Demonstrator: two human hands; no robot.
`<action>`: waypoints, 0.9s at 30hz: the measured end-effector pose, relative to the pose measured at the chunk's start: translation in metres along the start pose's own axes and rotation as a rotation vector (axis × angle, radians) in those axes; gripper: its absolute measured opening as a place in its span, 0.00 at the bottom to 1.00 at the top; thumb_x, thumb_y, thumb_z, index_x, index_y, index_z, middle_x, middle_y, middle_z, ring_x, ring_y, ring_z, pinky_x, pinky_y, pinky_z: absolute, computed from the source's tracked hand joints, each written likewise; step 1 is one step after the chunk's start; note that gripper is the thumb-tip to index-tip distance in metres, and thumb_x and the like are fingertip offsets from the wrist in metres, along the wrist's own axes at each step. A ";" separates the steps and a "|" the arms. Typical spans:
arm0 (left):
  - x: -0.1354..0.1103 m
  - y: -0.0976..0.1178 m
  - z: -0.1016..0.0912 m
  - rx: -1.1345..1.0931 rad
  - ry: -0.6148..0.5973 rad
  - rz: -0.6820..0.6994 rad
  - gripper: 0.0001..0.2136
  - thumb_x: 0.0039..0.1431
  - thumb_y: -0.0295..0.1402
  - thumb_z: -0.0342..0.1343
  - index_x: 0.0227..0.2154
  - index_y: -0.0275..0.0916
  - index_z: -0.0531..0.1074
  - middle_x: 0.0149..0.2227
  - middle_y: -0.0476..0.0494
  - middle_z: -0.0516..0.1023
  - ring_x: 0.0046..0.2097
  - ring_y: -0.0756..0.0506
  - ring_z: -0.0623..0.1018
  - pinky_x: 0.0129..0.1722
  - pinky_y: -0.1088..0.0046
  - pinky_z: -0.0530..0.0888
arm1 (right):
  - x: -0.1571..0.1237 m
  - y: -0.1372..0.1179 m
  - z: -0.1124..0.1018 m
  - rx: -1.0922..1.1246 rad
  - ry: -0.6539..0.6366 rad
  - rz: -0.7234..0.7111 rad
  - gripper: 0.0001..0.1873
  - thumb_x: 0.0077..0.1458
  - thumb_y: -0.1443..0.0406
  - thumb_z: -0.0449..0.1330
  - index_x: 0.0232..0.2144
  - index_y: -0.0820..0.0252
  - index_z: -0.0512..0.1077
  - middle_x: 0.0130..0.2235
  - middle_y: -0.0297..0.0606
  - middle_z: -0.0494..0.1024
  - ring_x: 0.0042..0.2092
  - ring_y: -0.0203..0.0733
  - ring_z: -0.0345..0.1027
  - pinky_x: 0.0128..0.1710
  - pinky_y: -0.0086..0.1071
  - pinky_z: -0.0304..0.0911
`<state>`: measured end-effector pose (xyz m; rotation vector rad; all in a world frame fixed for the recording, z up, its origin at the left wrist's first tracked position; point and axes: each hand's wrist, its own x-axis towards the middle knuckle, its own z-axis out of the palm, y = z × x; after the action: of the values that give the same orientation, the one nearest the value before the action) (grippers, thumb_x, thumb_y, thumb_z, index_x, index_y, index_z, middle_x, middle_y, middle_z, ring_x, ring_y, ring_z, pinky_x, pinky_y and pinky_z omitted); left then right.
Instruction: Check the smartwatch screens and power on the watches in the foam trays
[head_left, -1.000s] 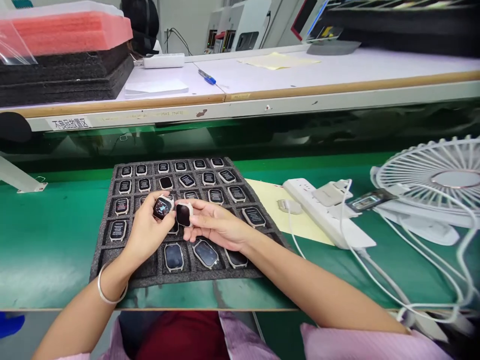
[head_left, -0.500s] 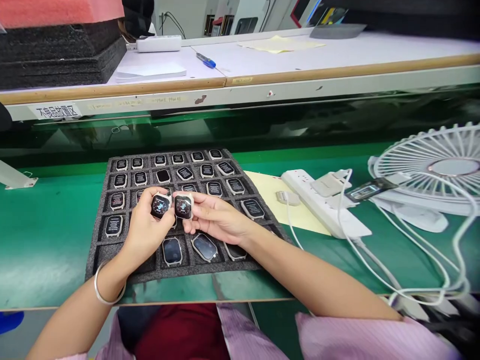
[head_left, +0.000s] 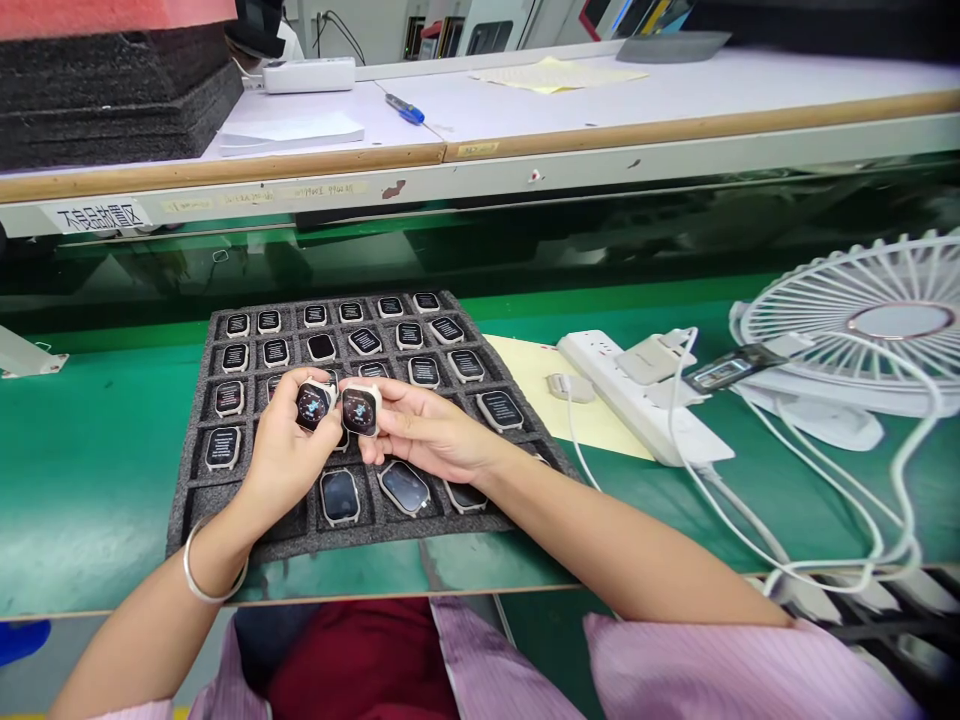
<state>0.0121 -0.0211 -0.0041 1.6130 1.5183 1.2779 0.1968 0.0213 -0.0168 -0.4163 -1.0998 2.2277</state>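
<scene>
Over a black foam tray [head_left: 187, 500] of several smartwatch bodies, my left hand [head_left: 281, 460] grips one watch body [head_left: 311, 405] with a lit screen. My right hand [head_left: 427, 435] pinches a second watch body [head_left: 360, 411], also lit, right beside the first. Both watches face up at me, nearly touching. The tray's pockets around my hands hold more watch bodies, some with text on their screens, some dark, such as one [head_left: 339, 496] in the front row. A silver bangle [head_left: 202, 580] is on my left wrist.
The tray lies on a green mat [head_left: 82, 480]. To the right are a yellow sheet [head_left: 540, 385], a white power strip [head_left: 637, 400] with plugs and cables, and a white fan [head_left: 862, 330]. A raised shelf [head_left: 525, 120] behind carries black foam stacks, papers and a pen.
The watch in my right hand went from a dark screen to a lit one. Both hands stay together over the tray; the view has tilted slightly.
</scene>
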 end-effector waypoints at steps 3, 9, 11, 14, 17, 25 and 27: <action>0.000 0.001 0.000 0.004 -0.008 -0.005 0.13 0.55 0.33 0.57 0.44 0.40 0.69 0.36 0.48 0.73 0.35 0.47 0.72 0.36 0.71 0.68 | 0.000 0.000 -0.001 0.005 -0.023 -0.007 0.30 0.53 0.60 0.74 0.54 0.60 0.69 0.35 0.33 0.78 0.33 0.35 0.76 0.36 0.27 0.72; -0.001 0.001 0.000 -0.015 -0.010 -0.005 0.14 0.55 0.33 0.57 0.45 0.41 0.69 0.38 0.47 0.74 0.38 0.46 0.73 0.40 0.70 0.69 | -0.001 -0.001 -0.001 -0.006 -0.006 0.007 0.31 0.53 0.59 0.74 0.55 0.60 0.69 0.35 0.34 0.79 0.33 0.36 0.76 0.36 0.29 0.72; -0.001 0.000 0.000 -0.006 -0.017 -0.008 0.14 0.55 0.33 0.57 0.45 0.41 0.69 0.38 0.47 0.73 0.38 0.46 0.73 0.39 0.70 0.69 | -0.001 -0.001 -0.001 -0.016 -0.003 0.010 0.32 0.52 0.58 0.74 0.55 0.60 0.69 0.35 0.33 0.78 0.33 0.36 0.76 0.36 0.29 0.72; -0.001 0.000 0.000 0.005 -0.018 -0.005 0.14 0.55 0.33 0.57 0.45 0.41 0.69 0.37 0.48 0.74 0.37 0.46 0.73 0.38 0.70 0.69 | -0.001 -0.001 -0.001 -0.022 -0.008 0.012 0.32 0.51 0.57 0.74 0.55 0.60 0.69 0.34 0.33 0.78 0.32 0.36 0.76 0.35 0.29 0.72; -0.001 0.000 0.000 -0.024 -0.019 0.000 0.14 0.55 0.33 0.57 0.45 0.41 0.69 0.38 0.47 0.74 0.38 0.46 0.73 0.38 0.70 0.70 | -0.001 -0.001 0.000 -0.018 -0.008 0.010 0.30 0.53 0.59 0.73 0.55 0.60 0.69 0.35 0.33 0.78 0.33 0.36 0.76 0.36 0.29 0.72; 0.000 0.001 0.000 -0.052 -0.032 -0.031 0.15 0.54 0.34 0.57 0.45 0.40 0.69 0.37 0.47 0.74 0.37 0.46 0.73 0.38 0.71 0.70 | -0.001 0.000 -0.001 0.002 -0.022 0.006 0.30 0.54 0.59 0.73 0.55 0.60 0.69 0.35 0.33 0.78 0.33 0.35 0.76 0.36 0.28 0.71; 0.000 0.001 0.000 -0.058 -0.032 -0.029 0.15 0.54 0.34 0.57 0.45 0.40 0.68 0.39 0.47 0.74 0.38 0.46 0.74 0.40 0.71 0.70 | -0.001 0.000 -0.001 -0.004 -0.016 0.002 0.30 0.54 0.60 0.73 0.55 0.60 0.68 0.35 0.33 0.78 0.33 0.35 0.76 0.36 0.28 0.71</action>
<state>0.0129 -0.0215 -0.0031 1.5620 1.4665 1.2630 0.1979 0.0208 -0.0176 -0.4018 -1.1133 2.2346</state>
